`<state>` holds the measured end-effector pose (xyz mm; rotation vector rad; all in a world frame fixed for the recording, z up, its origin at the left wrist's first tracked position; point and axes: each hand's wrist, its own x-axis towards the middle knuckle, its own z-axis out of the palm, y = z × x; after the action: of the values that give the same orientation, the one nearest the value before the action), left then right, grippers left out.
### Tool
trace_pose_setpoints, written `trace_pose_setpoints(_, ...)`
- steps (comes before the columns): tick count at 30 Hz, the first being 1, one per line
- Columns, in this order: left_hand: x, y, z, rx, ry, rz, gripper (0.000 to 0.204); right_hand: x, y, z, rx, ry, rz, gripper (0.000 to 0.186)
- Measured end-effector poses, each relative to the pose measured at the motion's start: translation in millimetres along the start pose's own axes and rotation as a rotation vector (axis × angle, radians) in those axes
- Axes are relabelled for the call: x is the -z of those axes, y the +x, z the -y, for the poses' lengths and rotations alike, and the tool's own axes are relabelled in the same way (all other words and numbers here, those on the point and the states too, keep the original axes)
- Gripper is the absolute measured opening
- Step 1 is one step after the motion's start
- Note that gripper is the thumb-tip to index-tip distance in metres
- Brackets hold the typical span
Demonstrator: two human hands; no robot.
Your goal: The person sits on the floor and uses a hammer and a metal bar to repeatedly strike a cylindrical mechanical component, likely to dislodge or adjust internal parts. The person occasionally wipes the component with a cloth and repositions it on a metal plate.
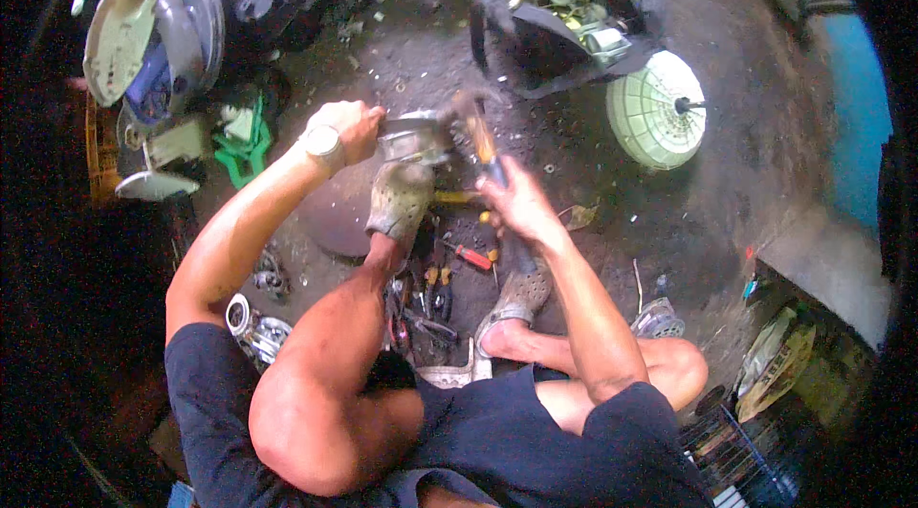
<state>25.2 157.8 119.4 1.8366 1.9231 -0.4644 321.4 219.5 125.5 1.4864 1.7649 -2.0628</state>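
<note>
My left hand [351,131], with a watch on its wrist, is closed at the near-left edge of a grey, drum-shaped metal part [413,141]. Exactly how the fingers grip it is hidden. This part sits by the toe of my left clog [400,194] and is smeared by motion. In my right hand [524,202] is a hammer [483,146], its blurred head raised just right of the metal part. Between my feet lie a red-handled screwdriver [472,257], several pliers [437,293] and a yellow-handled tool [457,197].
A dark bag of scrap parts [535,44] stands at the far side, beside a white fan guard [660,111]. At far left are pans and lids [120,34] and a green plastic piece [251,144]. Silver metal parts [256,328] lie by my left knee; a sack [779,360] is right.
</note>
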Motion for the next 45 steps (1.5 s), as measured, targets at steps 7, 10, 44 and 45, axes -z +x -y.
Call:
trace_pose_setpoints(7, -13, -5, 4, 0.05, -0.054, -0.035, 0.028, 25, -34, 22, 0.079, 0.228, -0.2, 0.035)
trace_pose_setpoints(10, -17, -12, 2, 0.033, -0.037, -0.048, 0.032, 48, -72, 83, 0.463, 0.213, -0.525, 0.031)
trace_pose_setpoints(44, -19, -8, 0, 0.043, -0.004, -0.051, 0.022, 49, -64, 52, 0.131, 0.122, -0.237, 0.038)
trace_pose_setpoints(45, -23, -13, 4, 0.05, 0.003, -0.063, 0.022, 56, -83, 87, 0.157, 0.119, -0.377, 0.037)
